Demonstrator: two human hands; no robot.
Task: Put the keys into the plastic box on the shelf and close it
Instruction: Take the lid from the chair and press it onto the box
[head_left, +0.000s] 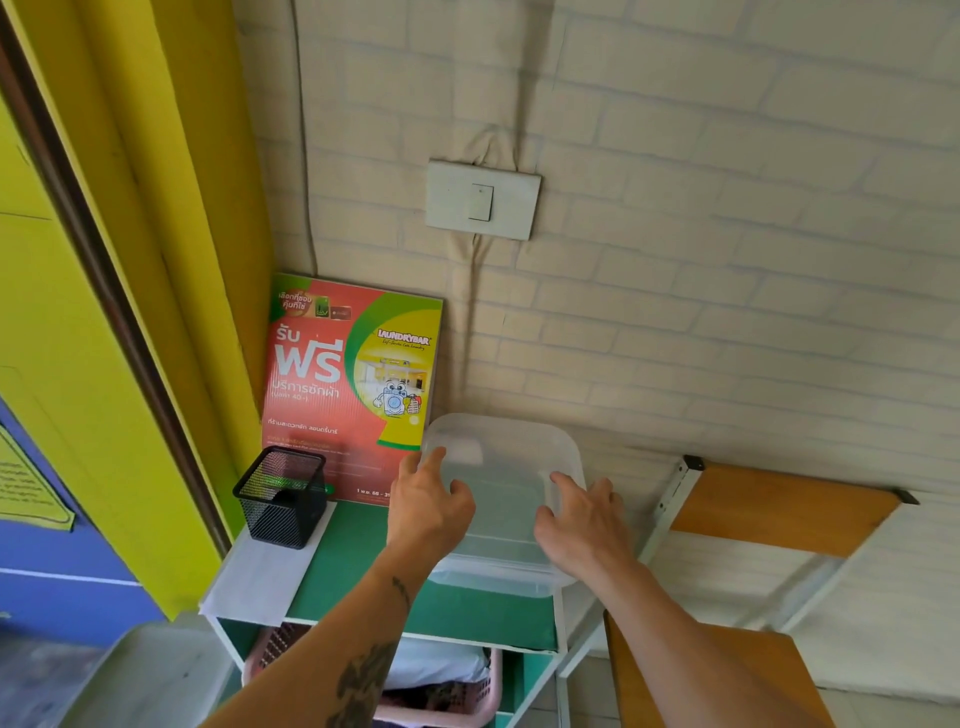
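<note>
A translucent plastic box (504, 483) with its lid on stands on the green shelf top (353, 561), against the brick-pattern wall. My left hand (428, 506) rests on the lid's left side with fingers spread. On the lid's right side lies my right hand (584, 519), fingers spread as well. Both palms face down on the lid. No keys are visible; the box's inside is too cloudy to make out.
A black mesh pen holder (283, 496) sits on a white sheet at the shelf's left. A red and green laundry poster (348, 384) leans on the wall behind. A pink basket (441, 691) fills the lower shelf. A wooden chair (727, 649) stands to the right.
</note>
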